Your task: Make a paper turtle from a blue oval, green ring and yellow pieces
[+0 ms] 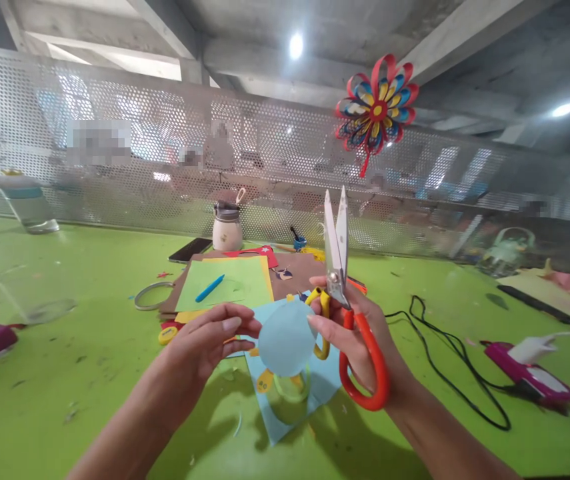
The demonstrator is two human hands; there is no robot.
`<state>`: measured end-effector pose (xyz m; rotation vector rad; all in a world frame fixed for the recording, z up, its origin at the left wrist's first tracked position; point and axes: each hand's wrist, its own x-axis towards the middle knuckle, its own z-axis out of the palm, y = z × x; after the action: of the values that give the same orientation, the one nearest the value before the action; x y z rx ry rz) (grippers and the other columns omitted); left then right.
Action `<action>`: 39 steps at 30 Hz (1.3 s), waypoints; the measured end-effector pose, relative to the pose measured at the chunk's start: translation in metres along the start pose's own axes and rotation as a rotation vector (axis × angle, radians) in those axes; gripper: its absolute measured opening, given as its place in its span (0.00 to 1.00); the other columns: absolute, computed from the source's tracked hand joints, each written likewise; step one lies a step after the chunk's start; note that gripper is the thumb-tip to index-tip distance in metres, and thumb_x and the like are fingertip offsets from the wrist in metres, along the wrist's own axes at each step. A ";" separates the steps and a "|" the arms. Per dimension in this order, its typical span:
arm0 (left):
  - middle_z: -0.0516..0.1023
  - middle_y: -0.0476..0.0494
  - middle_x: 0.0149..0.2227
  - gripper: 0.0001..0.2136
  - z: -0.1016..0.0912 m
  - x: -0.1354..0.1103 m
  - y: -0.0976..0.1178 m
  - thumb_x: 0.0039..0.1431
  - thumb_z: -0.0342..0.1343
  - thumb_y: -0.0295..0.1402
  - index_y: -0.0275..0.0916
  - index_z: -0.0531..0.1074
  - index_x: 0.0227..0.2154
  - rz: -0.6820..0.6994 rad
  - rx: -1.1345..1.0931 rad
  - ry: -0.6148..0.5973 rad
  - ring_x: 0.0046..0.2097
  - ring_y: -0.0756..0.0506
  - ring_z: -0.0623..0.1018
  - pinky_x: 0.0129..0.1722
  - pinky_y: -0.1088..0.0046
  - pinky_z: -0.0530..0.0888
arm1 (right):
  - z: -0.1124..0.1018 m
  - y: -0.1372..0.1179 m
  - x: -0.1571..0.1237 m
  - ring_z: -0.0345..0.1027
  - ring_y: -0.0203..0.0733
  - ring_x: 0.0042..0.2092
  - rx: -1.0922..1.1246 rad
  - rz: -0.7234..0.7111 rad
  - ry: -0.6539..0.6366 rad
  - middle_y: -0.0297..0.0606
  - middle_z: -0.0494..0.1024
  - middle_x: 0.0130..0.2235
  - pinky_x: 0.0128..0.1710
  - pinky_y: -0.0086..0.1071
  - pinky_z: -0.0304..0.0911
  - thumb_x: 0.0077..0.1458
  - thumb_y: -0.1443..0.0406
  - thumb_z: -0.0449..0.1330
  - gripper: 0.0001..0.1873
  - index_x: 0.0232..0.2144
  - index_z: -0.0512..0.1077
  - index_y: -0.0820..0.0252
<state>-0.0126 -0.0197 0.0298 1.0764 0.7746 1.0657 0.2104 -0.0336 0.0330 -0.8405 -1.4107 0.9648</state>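
A pale blue paper circle (288, 338) is upright between my two hands. My right hand (357, 327) is closed around scissors (336, 260) with one red and one yellow handle; their blades point up, slightly parted. Its thumb presses on the circle's right edge. My left hand (215, 340) is at the circle's left edge, fingers curved and apart; its thumb is off the paper. Whether those fingertips touch the circle is hard to tell. Below lies a blue paper sheet (277, 420), with a small clear round container (292, 387) over it, partly hidden.
Green and yellow paper sheets (237, 293) lie behind, with a blue pen (209, 288) on top. Farther back are a phone (191, 250) and a white bottle (227, 230). To the right, a black cord (457, 353) runs to a purple power strip (532, 377). A paper flower (377, 110) hangs above.
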 end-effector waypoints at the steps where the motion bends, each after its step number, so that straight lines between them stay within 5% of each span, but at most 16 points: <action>1: 0.78 0.42 0.35 0.09 0.001 -0.001 -0.002 0.52 0.61 0.37 0.38 0.78 0.34 -0.005 -0.003 0.016 0.41 0.42 0.75 0.41 0.68 0.72 | 0.001 0.000 -0.001 0.65 0.35 0.32 -0.003 0.002 0.011 0.31 0.71 0.35 0.30 0.30 0.66 0.51 0.68 0.64 0.21 0.48 0.69 0.50; 11: 0.80 0.47 0.38 0.11 0.049 -0.009 -0.024 0.48 0.66 0.34 0.40 0.76 0.35 -0.060 -0.259 0.150 0.38 0.46 0.78 0.39 0.71 0.73 | 0.008 0.004 -0.003 0.65 0.33 0.29 0.039 -0.046 0.197 0.29 0.69 0.32 0.24 0.27 0.65 0.52 0.66 0.64 0.18 0.46 0.69 0.51; 17: 0.79 0.43 0.41 0.15 0.037 -0.005 -0.023 0.52 0.62 0.37 0.38 0.73 0.42 0.098 -0.093 0.341 0.44 0.42 0.77 0.41 0.68 0.74 | 0.009 0.002 -0.003 0.63 0.33 0.28 0.022 -0.057 0.212 0.29 0.69 0.31 0.22 0.27 0.64 0.50 0.65 0.64 0.18 0.45 0.68 0.51; 19: 0.77 0.41 0.45 0.14 0.030 -0.012 -0.023 0.55 0.60 0.36 0.40 0.72 0.44 0.324 0.129 0.439 0.47 0.40 0.76 0.43 0.66 0.74 | 0.010 0.003 -0.003 0.63 0.33 0.28 0.023 -0.065 0.222 0.30 0.69 0.31 0.21 0.27 0.64 0.50 0.64 0.64 0.19 0.45 0.68 0.52; 22: 0.73 0.42 0.50 0.21 0.030 -0.026 -0.026 0.50 0.63 0.25 0.44 0.70 0.48 0.959 0.637 0.588 0.52 0.39 0.73 0.51 0.59 0.71 | 0.011 0.004 -0.003 0.63 0.34 0.29 0.019 -0.062 0.251 0.30 0.69 0.31 0.24 0.27 0.65 0.49 0.64 0.65 0.20 0.45 0.68 0.53; 25: 0.73 0.39 0.49 0.24 0.036 -0.029 -0.021 0.49 0.61 0.20 0.42 0.70 0.50 1.221 1.011 0.411 0.52 0.37 0.72 0.53 0.55 0.68 | 0.012 0.004 -0.003 0.64 0.34 0.29 0.008 -0.068 0.233 0.30 0.69 0.32 0.26 0.28 0.65 0.51 0.64 0.65 0.20 0.47 0.68 0.53; 27: 0.75 0.40 0.47 0.20 0.039 -0.022 -0.009 0.52 0.61 0.23 0.42 0.70 0.48 1.157 1.087 0.396 0.50 0.38 0.74 0.51 0.56 0.69 | 0.011 0.004 -0.004 0.66 0.35 0.31 0.006 -0.078 0.199 0.31 0.70 0.33 0.28 0.28 0.67 0.52 0.65 0.64 0.20 0.48 0.67 0.52; 29: 0.78 0.40 0.43 0.14 0.036 -0.011 0.008 0.55 0.61 0.33 0.42 0.72 0.45 0.810 1.020 0.367 0.48 0.37 0.76 0.51 0.53 0.68 | 0.011 0.003 -0.006 0.68 0.36 0.33 0.010 -0.081 0.155 0.31 0.70 0.34 0.32 0.30 0.68 0.53 0.64 0.64 0.20 0.49 0.67 0.51; 31: 0.80 0.39 0.42 0.19 0.031 0.001 0.022 0.52 0.63 0.41 0.41 0.73 0.46 0.390 0.788 0.167 0.42 0.38 0.79 0.42 0.59 0.74 | 0.011 0.003 -0.009 0.68 0.36 0.34 0.014 -0.075 0.112 0.31 0.71 0.34 0.32 0.30 0.69 0.54 0.65 0.64 0.20 0.49 0.68 0.50; 33: 0.82 0.38 0.40 0.18 0.026 0.009 0.028 0.49 0.65 0.43 0.37 0.76 0.40 0.111 0.534 -0.077 0.39 0.38 0.80 0.38 0.63 0.75 | 0.013 0.003 -0.012 0.68 0.35 0.32 0.006 -0.080 0.100 0.31 0.72 0.34 0.30 0.29 0.68 0.54 0.66 0.63 0.19 0.49 0.68 0.49; 39: 0.81 0.47 0.27 0.10 0.022 0.011 0.014 0.44 0.70 0.36 0.37 0.78 0.27 -0.013 0.284 -0.132 0.29 0.48 0.76 0.31 0.74 0.71 | 0.019 0.005 -0.014 0.70 0.36 0.34 -0.048 -0.196 0.090 0.32 0.73 0.35 0.33 0.30 0.69 0.54 0.69 0.62 0.18 0.47 0.69 0.49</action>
<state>0.0072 -0.0143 0.0500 1.3662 0.8416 0.8799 0.1920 -0.0465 0.0230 -0.7556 -1.4136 0.7380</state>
